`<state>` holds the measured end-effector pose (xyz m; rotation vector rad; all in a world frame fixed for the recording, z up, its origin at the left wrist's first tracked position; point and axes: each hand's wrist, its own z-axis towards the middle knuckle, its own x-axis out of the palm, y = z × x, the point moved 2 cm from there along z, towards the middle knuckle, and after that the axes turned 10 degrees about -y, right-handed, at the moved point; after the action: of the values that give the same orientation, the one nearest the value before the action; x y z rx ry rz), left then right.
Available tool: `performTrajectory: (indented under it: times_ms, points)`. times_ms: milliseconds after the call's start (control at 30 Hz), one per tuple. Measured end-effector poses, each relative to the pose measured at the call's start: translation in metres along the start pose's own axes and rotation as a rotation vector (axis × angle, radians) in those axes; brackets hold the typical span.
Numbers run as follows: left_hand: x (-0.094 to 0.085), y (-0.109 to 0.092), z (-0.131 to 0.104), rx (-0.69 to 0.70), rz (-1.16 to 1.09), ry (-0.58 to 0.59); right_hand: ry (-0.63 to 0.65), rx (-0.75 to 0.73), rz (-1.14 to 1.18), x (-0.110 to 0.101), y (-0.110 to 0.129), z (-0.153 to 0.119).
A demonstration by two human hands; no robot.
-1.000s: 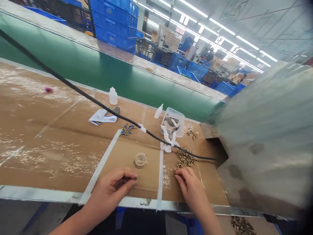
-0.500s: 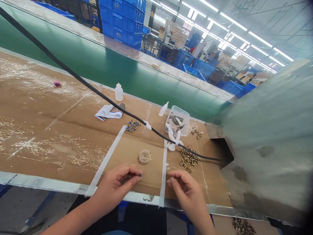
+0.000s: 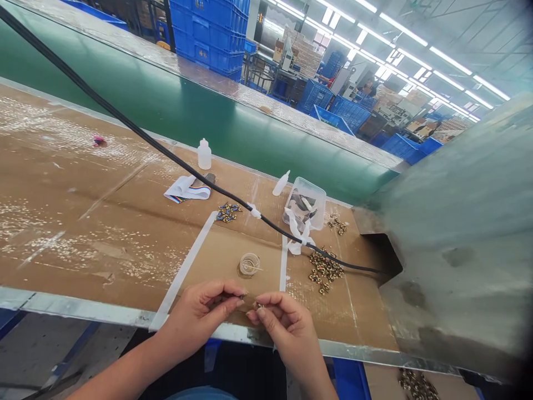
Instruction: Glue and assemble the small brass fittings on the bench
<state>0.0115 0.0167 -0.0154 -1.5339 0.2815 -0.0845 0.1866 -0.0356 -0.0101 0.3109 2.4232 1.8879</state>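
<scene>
My left hand (image 3: 212,304) pinches a tiny dark piece between thumb and forefinger, over the near part of the taped cardboard area. Just to its right, my right hand (image 3: 285,322) has its fingertips pressed together around a small piece too tiny to make out. A narrow gap parts the two hands. Beyond them stands a small round clear cup (image 3: 250,264) with a thin stick in it. Right of the tape lies a pile of small brass and dark parts (image 3: 325,268); a smaller pile with blue bits (image 3: 227,212) lies at the area's far left corner.
A black cable (image 3: 187,166) crosses above the bench. Behind are a clear plastic box (image 3: 318,203), a white bottle (image 3: 204,155), a smaller bottle (image 3: 281,184) and a folded white strap (image 3: 188,189). A metal panel (image 3: 458,222) rises at the right, and a green belt (image 3: 208,111) runs behind.
My right hand has moved left from beyond the tape to beside my left hand. My left hand stays nearly in place, still pinching the dark piece. The camera view has shifted slightly.
</scene>
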Motion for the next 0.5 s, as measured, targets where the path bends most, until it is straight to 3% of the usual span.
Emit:
performTrajectory:
  times_ms: [200, 333, 500]
  points:
    - [0.0002, 0.0015, -0.0003, 0.011, 0.003, 0.03, -0.072, -0.147, -0.087, 0.0071, 0.0058, 0.0006]
    - [0.0006, 0.0024, -0.0004, 0.039, 0.046, 0.033, -0.067, -0.044, -0.033, 0.0101, 0.0037, -0.0005]
    - [0.0007, -0.0054, 0.0017, 0.163, 0.097, 0.042, -0.07, -0.065, -0.02, 0.0105, 0.0012, -0.001]
